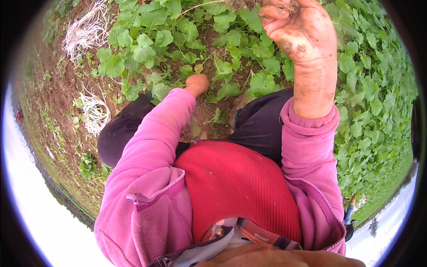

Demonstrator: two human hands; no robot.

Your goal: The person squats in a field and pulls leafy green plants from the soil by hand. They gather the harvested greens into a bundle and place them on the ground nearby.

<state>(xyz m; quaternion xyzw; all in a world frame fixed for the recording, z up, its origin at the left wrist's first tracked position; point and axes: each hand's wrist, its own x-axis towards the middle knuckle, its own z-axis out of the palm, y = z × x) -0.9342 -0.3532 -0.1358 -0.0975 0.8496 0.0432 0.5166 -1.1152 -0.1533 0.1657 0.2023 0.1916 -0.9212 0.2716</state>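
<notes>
My right hand (300, 33) is raised at the top right, palm towards me and smeared with soil. Its curled fingers hold a brown, fibrous soil clump (292, 6), partly cut off by the frame's edge. Low among the leafy green plants (230, 66), my left hand (197, 83) appears as a closed fist seen from the back. Its fingers are hidden, so whether it grips a stem cannot be told. A yellowing leaf (198, 68) lies just beyond it. One thin, pale stem (200, 4) crosses above the leaves at the top.
Two piles of long white strands, perhaps roots, lie on the bare soil at left: a larger pile (87, 31) and a smaller pile (95, 111). My bent knees (116, 130) flank the plants. Dense foliage (370, 100) covers the right side. Another person (349, 217) is partly visible far right.
</notes>
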